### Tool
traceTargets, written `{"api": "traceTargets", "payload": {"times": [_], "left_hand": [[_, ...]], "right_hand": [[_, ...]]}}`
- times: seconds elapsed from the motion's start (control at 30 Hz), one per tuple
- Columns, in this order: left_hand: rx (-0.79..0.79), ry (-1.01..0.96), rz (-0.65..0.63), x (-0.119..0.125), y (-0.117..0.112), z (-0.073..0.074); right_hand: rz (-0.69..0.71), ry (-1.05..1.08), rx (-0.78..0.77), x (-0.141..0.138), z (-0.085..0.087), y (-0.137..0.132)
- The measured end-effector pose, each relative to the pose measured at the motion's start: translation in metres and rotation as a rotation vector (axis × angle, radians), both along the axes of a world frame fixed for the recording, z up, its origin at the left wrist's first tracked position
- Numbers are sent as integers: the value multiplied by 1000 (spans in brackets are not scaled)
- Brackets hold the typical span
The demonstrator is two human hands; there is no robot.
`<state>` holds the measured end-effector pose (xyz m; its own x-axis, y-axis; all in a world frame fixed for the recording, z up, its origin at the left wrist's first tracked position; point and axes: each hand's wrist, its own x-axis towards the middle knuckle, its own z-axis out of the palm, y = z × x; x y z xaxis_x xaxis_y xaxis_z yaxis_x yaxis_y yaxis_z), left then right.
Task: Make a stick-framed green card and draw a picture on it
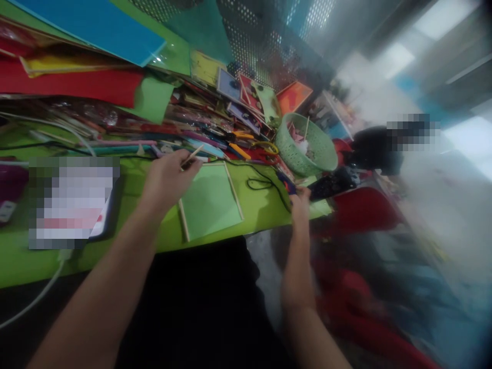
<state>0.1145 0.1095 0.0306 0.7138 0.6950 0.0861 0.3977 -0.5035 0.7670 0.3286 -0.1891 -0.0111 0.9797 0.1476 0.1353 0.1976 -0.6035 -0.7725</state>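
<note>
My left hand (169,177) is closed in a pinch on a thin wooden stick (193,154), held just above the top left corner of a light green paper square (210,201). Wooden sticks line that square's left, top and right edges. My right hand (300,201) is closed on a dark glue gun (329,185) with a blue and orange part, at the right end of the green table (23,261). A black cord (261,182) runs from the gun across the table.
A green perforated basket (307,146) stands behind the glue gun. Scissors with yellow and red handles (253,148), coloured paper sheets (88,25), framed cards and pens crowd the back. A phone and white cable lie at the left. A person sits at the far right.
</note>
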Motion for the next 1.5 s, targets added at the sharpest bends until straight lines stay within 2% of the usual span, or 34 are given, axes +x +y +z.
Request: {"api": "traceTargets", "payload": {"times": [0.07, 0.13, 0.23, 0.3, 0.37, 0.43, 0.53, 0.63, 0.87, 1.0, 1.13, 1.33, 1.5], "left_hand": [[5, -8, 8, 0, 0, -2], [16, -28, 10, 0, 1, -5], [26, -84, 11, 0, 3, -9], [18, -126, 28, 1, 5, -10], [3, -140, 55, 0, 6, -10], [5, -106, 81, -4, 6, -10], [100, 38, 115, -13, 5, -14], [140, 169, 83, -23, 4, -20], [60, 294, -44, -28, 9, -27], [49, 296, -64, -29, 9, -29], [35, 291, -61, -29, 7, -29], [7, 261, -55, -28, 7, -31], [5, 238, -50, -29, 7, -34]], "right_hand": [[-42, 5, 172, -10, -1, -6], [-69, -7, 425, -24, 1, -12], [-31, 36, 759, -43, 11, -21], [82, 202, 860, -53, 19, -25], [211, 382, 878, -59, 26, -26], [278, 409, 843, -63, 30, -24], [330, 255, 753, -68, 32, -18], [428, 233, 629, -78, 32, -12], [549, 346, 149, -116, 36, 2], [573, 462, 69, -127, 35, 14], [683, 561, 48, -134, 35, 26], [877, 501, -37, -139, 42, 40], [923, 463, -122, -138, 45, 45]]}}
